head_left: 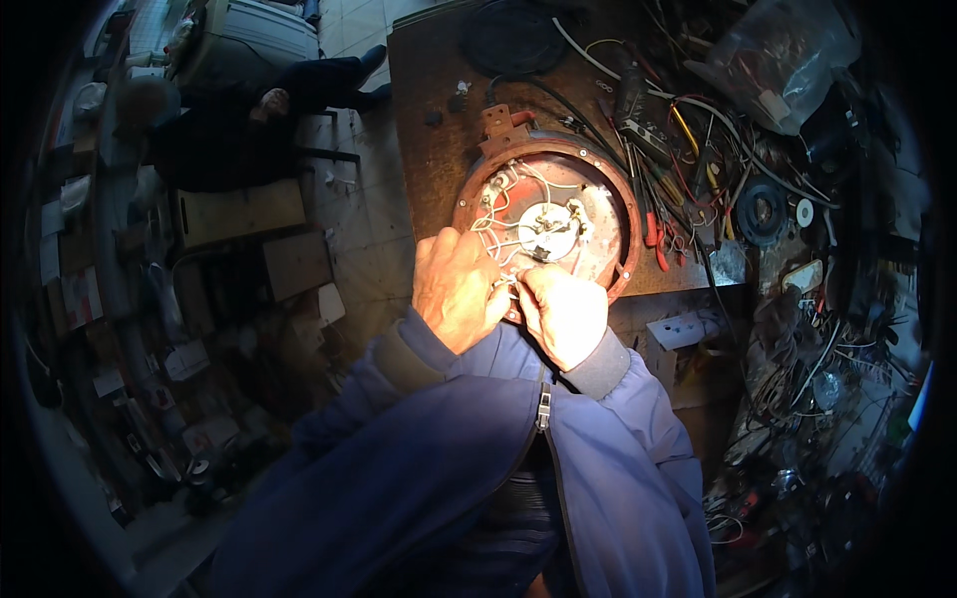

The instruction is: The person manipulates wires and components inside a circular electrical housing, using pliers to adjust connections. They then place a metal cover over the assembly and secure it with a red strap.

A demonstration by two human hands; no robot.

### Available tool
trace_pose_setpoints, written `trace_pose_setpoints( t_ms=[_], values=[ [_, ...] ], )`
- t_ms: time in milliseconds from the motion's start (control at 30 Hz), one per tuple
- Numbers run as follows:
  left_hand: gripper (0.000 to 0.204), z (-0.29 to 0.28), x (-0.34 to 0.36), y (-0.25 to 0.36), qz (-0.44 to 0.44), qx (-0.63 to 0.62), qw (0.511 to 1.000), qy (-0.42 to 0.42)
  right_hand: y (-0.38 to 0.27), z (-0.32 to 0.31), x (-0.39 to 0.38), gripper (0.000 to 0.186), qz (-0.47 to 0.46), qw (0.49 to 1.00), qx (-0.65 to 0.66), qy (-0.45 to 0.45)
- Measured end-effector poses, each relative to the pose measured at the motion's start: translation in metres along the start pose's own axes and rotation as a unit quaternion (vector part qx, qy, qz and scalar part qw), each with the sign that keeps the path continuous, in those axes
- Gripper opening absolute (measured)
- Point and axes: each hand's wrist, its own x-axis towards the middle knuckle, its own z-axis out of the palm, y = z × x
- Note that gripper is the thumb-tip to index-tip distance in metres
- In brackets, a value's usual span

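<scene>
A round rusty red-brown housing (623,214) lies at the front edge of the workbench, with white wires (528,169) and a pale central disc (546,231) inside. My left hand (451,284) is closed over the housing's lower left, its thumb and fingertips pinching among the wires near the rim. My right hand (560,309) is closed beside it at the lower rim, fingertips on the same small wire ends. The exact piece between my fingers is partly hidden.
The dark bench (429,140) holds pliers (653,227), a black-handled tool (638,130), cables, a clear bag (773,65) and a dark ring (763,209). A person in dark clothes (219,130) is at the upper left by a chair. Cluttered shelves (80,299) run along the left.
</scene>
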Motion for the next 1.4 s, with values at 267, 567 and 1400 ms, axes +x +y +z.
trace_pose_setpoints(
  t_ms=[267, 567, 1400],
  values=[
    [0.021, 0.004, -0.003, -0.006, 0.004, -0.018, 1.000, 0.021, 0.003, 0.002, 0.000, 0.012, 0.002, 1.000, 0.008, -0.002],
    [0.019, -0.006, 0.004, -0.004, -0.008, 0.001, 1.000, -0.011, 0.002, -0.004, 0.004, 0.014, 0.023, 0.998, 0.018, -0.047],
    [0.018, -0.012, -0.021, -0.048, -0.070, -0.249, 0.966, 0.029, 0.002, -0.010, 0.057, 0.018, 0.134, 0.954, 0.072, -0.260]
  ],
)
